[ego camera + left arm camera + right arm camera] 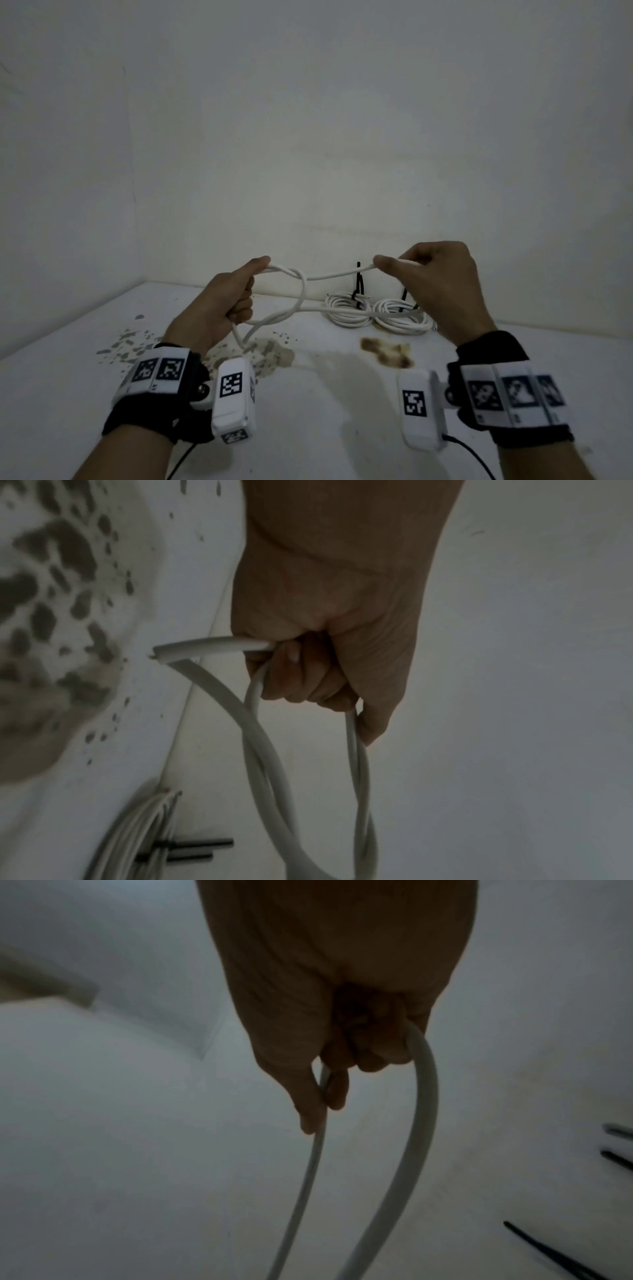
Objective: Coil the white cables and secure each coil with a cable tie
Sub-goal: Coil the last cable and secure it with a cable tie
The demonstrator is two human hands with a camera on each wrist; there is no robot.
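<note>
Two bare hands hold one thick white round cable [329, 274] up over the white stained table [325, 394]. Our left hand [226, 301] is closed in a fist around a few loops of it, thumb stretched along the top strand; in the left wrist view [329, 642] we see the cut end of the cable poking out beside the curled fingers [301, 680] and the loops [274, 750] hanging below the fist, crossing one another. Our right hand [435, 277] pinches the same cable between thumb and forefinger, the other fingers curled over it; the right wrist view [342, 1015] shows the cable [418, 1123] bending out of the hand in an arch and dropping down on both sides. Between the hands the cable runs nearly level, and a lower strand trails back across the table toward the right. Behind it, near the wall, lie two finished white cable coils [376, 313] side by side, touching, each bound with a black plastic cable tie [358, 284] whose tail stands up. We see brown and grey stains [387, 351] on the table below the hands. Both wrists wear black bands with white marker tags [161, 371].
</note>
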